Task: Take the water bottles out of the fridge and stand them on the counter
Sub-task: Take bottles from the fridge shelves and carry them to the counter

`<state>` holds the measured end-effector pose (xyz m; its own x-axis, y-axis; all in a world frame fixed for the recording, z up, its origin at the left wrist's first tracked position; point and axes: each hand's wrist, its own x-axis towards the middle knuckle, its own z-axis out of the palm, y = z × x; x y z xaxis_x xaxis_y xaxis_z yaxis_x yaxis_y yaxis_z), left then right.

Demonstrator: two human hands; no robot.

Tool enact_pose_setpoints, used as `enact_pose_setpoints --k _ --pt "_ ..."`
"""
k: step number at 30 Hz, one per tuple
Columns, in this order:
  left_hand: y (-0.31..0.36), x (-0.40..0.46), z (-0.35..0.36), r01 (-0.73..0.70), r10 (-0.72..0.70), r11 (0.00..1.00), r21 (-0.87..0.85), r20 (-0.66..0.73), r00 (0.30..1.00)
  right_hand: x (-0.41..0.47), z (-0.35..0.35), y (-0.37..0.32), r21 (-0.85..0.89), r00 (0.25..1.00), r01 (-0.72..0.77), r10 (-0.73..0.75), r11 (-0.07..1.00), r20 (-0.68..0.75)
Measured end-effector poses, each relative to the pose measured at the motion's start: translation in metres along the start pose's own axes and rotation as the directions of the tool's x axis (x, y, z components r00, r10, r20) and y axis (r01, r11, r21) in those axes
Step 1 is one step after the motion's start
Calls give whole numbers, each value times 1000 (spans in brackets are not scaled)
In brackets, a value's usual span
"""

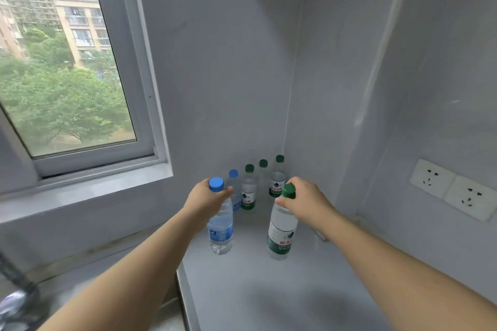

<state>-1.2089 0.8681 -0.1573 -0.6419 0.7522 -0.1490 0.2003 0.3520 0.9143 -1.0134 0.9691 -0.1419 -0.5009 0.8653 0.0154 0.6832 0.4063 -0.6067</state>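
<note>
counter, six water bottles

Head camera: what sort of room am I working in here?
Most likely a home kitchen corner. A grey counter runs into plain walls beside a window facing apartment blocks, with wall sockets above it. Each hand holds a water bottle by the neck: left hand, right hand.

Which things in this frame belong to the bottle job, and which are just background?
Job:
left hand gripping the blue-capped bottle
right hand gripping the green-capped bottle
four bottles already standing in the corner
counter

Background:
window
wall sockets
dark object at lower left, too blurred to identify
</note>
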Motion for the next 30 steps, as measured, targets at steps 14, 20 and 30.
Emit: enact_pose_setpoints --k 14,20,30 --pt "-80 185 9 97 -95 995 35 -51 994 123 99 3 0 988 7 -6 1000 157" --pt "-100 222 33 124 -121 990 73 -38 992 148 128 16 -18 976 -12 15 1000 219" --pt "-104 246 35 85 -101 990 112 141 985 149 147 20 -22 958 -5 11 1000 285"
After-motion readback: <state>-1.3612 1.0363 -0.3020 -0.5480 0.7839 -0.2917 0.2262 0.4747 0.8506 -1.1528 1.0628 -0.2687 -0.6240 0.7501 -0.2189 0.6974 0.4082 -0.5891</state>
